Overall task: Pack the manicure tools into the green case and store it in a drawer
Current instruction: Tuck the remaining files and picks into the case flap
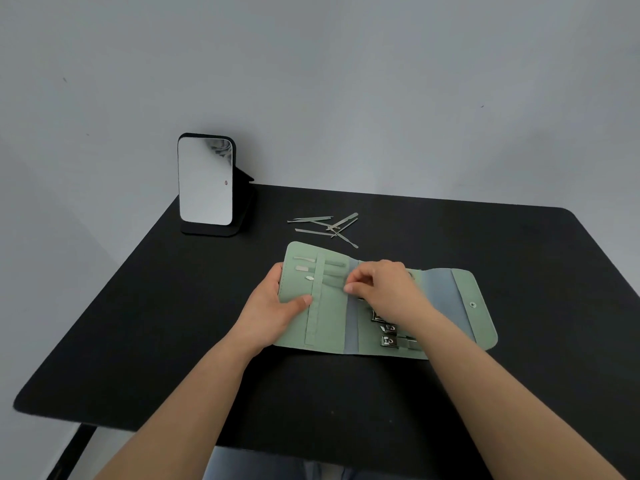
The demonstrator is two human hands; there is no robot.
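A matte black desk [145,341] with rounded corners stands against a plain pale grey wall [381,81] — soft, even light, faint shadows. A black-framed standing mirror [205,181] sits at its far left.

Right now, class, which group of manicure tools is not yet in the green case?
The loose metal tools, crossed in a pile on the black table beyond the green case; the clippers already sit inside.
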